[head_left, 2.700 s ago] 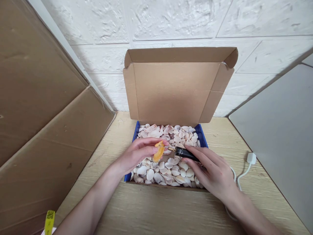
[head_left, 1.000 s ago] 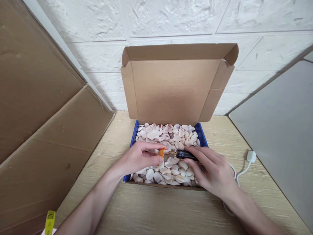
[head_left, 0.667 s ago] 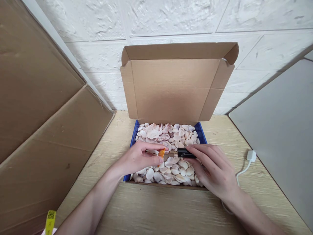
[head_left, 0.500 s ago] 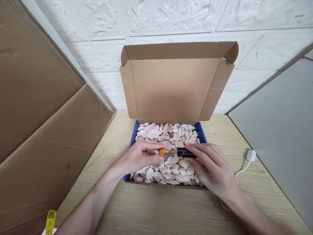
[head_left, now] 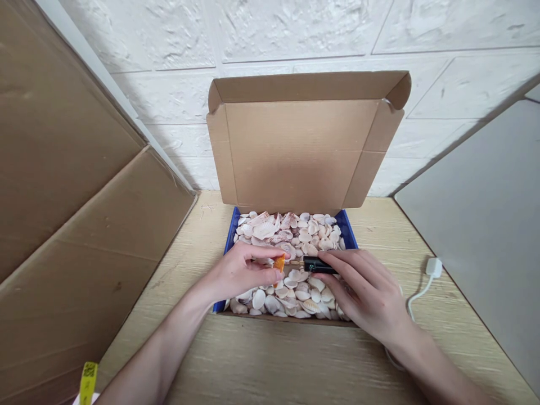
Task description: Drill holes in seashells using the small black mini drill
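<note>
Between the thumb and fingers of my left hand (head_left: 242,271) is a small orange piece (head_left: 279,262), perhaps a shell; its exact kind is unclear. My right hand (head_left: 367,284) is closed around a black mini electric drill (head_left: 318,264) with a brass-coloured chuck. The drill points left, its tip at or very near the orange piece; I cannot tell whether they touch. Both hands are over an open cardboard box with blue sides (head_left: 348,229), filled with pale seashells (head_left: 270,304). Part of the box floor shows between the shells, under the drill tip.
The box lid (head_left: 299,152) stands up against the white brick wall (head_left: 291,34). A large cardboard panel (head_left: 71,169) rises at the left, a grey panel (head_left: 485,208) at the right. A white plug with a cable (head_left: 433,268) lies on the wooden table (head_left: 253,360) by the grey panel.
My right hand has shifted the drill slightly left, closer to the orange piece. The orange piece has turned a little in my left fingers.
</note>
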`<state>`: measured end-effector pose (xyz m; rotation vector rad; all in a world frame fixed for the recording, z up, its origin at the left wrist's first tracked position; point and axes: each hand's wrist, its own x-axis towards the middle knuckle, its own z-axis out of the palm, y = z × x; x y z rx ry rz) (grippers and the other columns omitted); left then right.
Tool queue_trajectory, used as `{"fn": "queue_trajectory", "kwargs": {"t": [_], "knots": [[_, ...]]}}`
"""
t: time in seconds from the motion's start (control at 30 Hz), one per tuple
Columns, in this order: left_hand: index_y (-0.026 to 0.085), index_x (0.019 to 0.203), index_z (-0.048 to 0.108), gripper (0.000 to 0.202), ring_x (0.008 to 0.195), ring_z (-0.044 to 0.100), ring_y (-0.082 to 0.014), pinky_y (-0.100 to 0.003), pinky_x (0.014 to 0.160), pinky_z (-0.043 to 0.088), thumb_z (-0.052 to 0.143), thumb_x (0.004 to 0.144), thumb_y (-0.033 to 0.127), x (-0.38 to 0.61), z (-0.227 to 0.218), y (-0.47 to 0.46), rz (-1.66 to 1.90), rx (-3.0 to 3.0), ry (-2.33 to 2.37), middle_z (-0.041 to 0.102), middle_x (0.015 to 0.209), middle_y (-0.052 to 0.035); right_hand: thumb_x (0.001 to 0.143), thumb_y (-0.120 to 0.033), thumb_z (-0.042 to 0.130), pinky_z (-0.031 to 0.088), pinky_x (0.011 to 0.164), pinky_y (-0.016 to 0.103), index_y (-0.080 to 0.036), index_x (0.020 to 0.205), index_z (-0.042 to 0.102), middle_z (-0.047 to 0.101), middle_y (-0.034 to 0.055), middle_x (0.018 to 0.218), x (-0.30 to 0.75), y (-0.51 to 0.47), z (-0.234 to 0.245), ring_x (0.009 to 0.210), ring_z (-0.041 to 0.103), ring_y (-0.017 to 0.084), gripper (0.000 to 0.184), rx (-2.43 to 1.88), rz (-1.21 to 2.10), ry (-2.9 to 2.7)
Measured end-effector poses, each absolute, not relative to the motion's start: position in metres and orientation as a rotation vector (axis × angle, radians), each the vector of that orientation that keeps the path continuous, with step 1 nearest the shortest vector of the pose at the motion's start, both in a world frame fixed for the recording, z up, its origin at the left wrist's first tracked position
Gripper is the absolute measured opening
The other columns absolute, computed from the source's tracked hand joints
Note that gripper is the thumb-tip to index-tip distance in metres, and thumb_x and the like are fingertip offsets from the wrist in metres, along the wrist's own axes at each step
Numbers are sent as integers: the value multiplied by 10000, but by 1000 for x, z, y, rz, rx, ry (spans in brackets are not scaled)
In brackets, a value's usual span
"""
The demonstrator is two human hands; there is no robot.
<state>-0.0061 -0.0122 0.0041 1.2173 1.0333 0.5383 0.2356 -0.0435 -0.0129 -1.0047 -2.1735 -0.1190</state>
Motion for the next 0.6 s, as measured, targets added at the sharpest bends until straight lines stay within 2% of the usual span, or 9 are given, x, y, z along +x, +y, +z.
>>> {"fn": "queue_trajectory", "kwargs": {"t": [0.13, 0.27, 0.4, 0.6], "knots": [[165, 1164, 696, 439, 814, 665, -193, -309, 770, 524, 739, 756, 318, -7, 4, -12, 531, 1182, 1000, 733, 1007, -84, 792, -109, 692, 528, 743, 344, -196, 1216, 554, 692, 82, 1004, 237, -45, -15, 907, 636, 202, 455, -974, -159, -2147], [160, 1183, 685, 454, 784, 661, -191, -285, 709, 511, 723, 770, 344, -6, 5, -12, 505, 1238, 1045, 739, 939, -73, 820, -145, 675, 540, 753, 330, -181, 1191, 564, 691, 81, 985, 236, -44, -15, 871, 644, 186, 390, -1004, -130, -2163], [149, 1179, 684, 442, 808, 660, -180, -276, 725, 517, 720, 764, 296, -5, 5, -13, 498, 1267, 1016, 729, 1032, -81, 874, -233, 627, 549, 713, 287, -146, 1142, 582, 696, 72, 914, 233, -43, -12, 789, 653, 156, 286, -1030, -92, -2229], [122, 1171, 681, 429, 948, 669, -219, -326, 844, 530, 710, 762, 249, -4, 5, -14, 498, 1303, 998, 707, 1149, -108, 913, -266, 570, 545, 708, 262, -129, 1163, 571, 698, 71, 913, 232, -43, -10, 796, 660, 148, 285, -1037, -11, -2262]]}}
